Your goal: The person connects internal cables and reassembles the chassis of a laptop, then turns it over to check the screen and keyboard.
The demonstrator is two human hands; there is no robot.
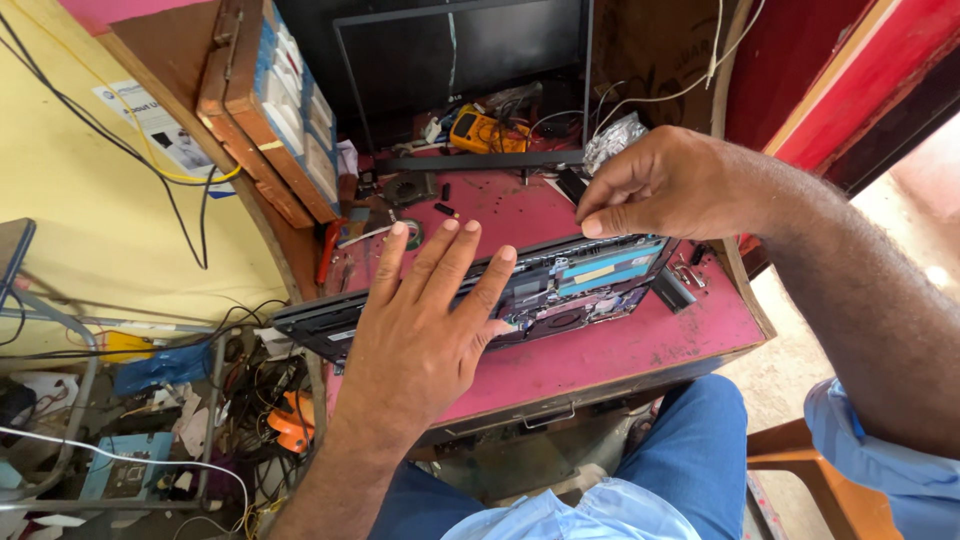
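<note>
1. Nearest the camera are the person's blue trousers (690, 460) and light blue shirt sleeve (880, 460), with a wooden chair (800, 470) at the right.
2. The left hand (420, 330) lies flat, fingers (445, 255) spread apart and stretched out over the near half of an opened laptop (560, 285); it grips nothing, and whether the palm actually presses on the machine I cannot tell.
3. The laptop rests bottom-up on a worn pink table (640, 345). Its base cover is already off, so the circuit board, a fan and a blue-labelled battery (610, 268) show. To my eye the opening-up is done and the work inside is what remains.
4. The right hand (670, 185) hovers over the laptop's far edge, thumb and forefinger pinched together; anything held between them is too small to make out.
5. Beyond it lie a black bar-shaped part (672, 290), loose screws and small bits.
6. Farthest back stand a dark monitor (460, 60), a yellow multimeter (480, 130) and a wooden drawer box (270, 110) against the yellow wall.
7. Tangled cables (250, 390) fill the floor at the left.
</note>
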